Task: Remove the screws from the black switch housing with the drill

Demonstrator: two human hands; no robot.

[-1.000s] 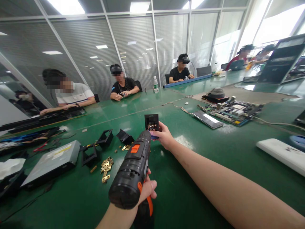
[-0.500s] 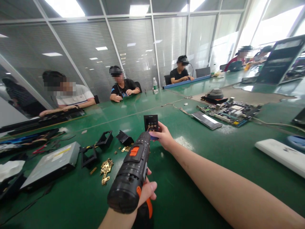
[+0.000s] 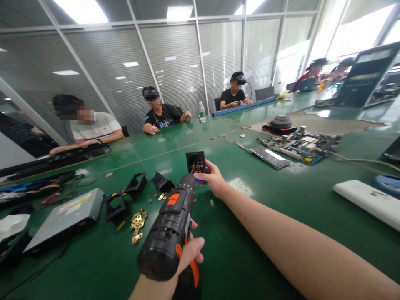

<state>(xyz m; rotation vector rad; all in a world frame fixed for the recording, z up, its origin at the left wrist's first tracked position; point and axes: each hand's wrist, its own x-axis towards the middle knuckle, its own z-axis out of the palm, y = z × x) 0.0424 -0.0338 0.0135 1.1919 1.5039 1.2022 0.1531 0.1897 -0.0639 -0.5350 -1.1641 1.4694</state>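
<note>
My left hand [image 3: 192, 252] is closed round the handle of a black and orange cordless drill [image 3: 167, 227]. Its chuck end points away from me at a small black socket housing [image 3: 196, 161] with brass contacts inside. My right hand [image 3: 214, 178] grips that housing from the right, just above the table, its open side tilted toward the drill. The bit tip reaches in among the contacts; whether it sits on a screw I cannot tell. Left of the drill lie loose brass strips [image 3: 137, 223], an empty black frame [image 3: 136, 183] and a black cover piece [image 3: 162, 181].
A silver disc drive [image 3: 67, 223] lies on the green table at left. Toward the right are a circuit board [image 3: 308, 146], a flat black battery-like pack [image 3: 269, 156] and a white oblong case [image 3: 365, 202]. Several people sit along the far side, near a bottle [image 3: 202, 112].
The view has shifted slightly, and the drill and housing stay together in my hands. Across the table, one person's hand has moved right, toward the bottle.
</note>
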